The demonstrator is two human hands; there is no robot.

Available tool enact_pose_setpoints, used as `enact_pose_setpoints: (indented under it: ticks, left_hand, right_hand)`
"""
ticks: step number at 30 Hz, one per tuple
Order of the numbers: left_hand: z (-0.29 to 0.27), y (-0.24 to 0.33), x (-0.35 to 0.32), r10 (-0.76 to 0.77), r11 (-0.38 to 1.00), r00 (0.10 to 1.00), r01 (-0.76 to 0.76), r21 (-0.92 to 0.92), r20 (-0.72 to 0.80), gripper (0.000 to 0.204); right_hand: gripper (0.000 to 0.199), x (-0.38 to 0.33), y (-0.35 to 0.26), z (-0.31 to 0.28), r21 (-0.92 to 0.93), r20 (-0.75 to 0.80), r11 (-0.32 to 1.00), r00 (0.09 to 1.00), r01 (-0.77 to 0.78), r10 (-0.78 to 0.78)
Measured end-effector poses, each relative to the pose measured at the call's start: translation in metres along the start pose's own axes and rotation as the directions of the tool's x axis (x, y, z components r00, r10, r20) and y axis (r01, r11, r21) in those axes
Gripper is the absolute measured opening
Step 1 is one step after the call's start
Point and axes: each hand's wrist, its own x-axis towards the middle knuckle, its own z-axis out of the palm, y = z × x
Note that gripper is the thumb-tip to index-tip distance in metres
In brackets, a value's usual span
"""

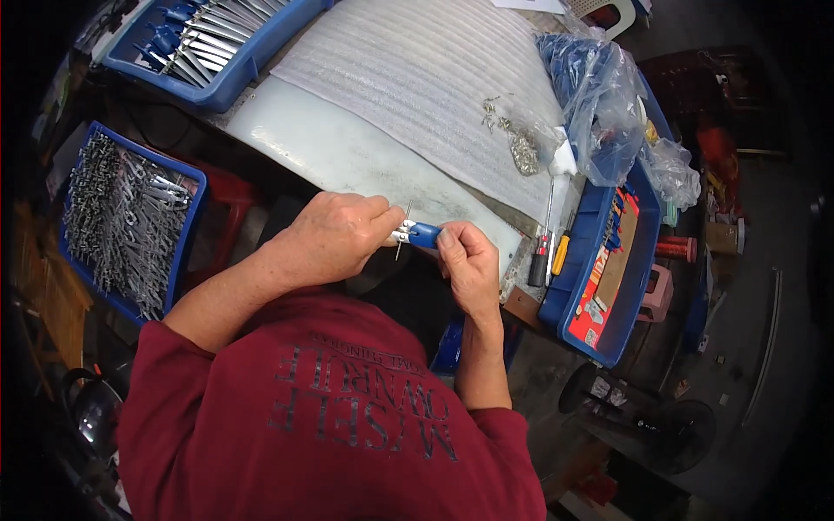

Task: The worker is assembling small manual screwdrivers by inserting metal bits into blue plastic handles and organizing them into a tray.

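Both hands meet over the near edge of the work table, around a small blue-handled metal tool (424,234). My left hand (334,234) is closed on its pale metal end, where a thin metal rod sticks out crosswise. With thumb and bent fingers, my right hand (470,265) pinches the blue end. Fingers cover parts of the tool, so its full shape does not show.
A foam sheet (417,78) covers much of the white tabletop (321,130). On it lies a clear bag of small metal fittings (524,149). Screwdrivers (560,255) lie beside a right-hand blue tray (599,339). Blue bins of metal parts stand at upper left (228,91) and left (193,217).
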Motion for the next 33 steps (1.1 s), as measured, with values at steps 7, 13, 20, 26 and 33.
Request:
enact_pose_setpoints:
  ticks: [7,13,20,26,33]
  left_hand:
    - [0.004,-0.001,-0.001,0.041,0.999,0.998,-0.04,0.01,-0.039,0.022]
    - [0.002,-0.007,0.0,0.056,0.998,0.998,-0.055,0.029,-0.038,0.019]
    - [0.001,-0.011,0.007,0.08,0.994,0.997,-0.078,0.075,-0.015,0.019]
    - [-0.016,-0.033,0.021,0.1,0.989,0.994,-0.093,0.118,-0.051,0.02]
    - [-0.033,-0.107,0.086,0.098,0.951,0.984,-0.049,0.307,-0.147,0.017]
  right_hand:
    - [0.014,-0.002,0.009,0.003,-0.19,-0.082,0.976,0.989,0.106,-0.124]
    - [0.018,0.004,0.004,0.011,-0.477,-0.107,0.82,0.906,0.315,-0.41]
    - [0.015,0.004,0.007,0.006,-0.439,-0.147,0.876,0.946,0.199,-0.288]
    - [0.031,0.008,0.027,0.002,-0.114,-0.32,0.966,0.912,0.231,-0.256]
    - [0.023,0.006,0.032,-0.002,-0.468,-0.289,0.832,0.837,0.299,-0.464]
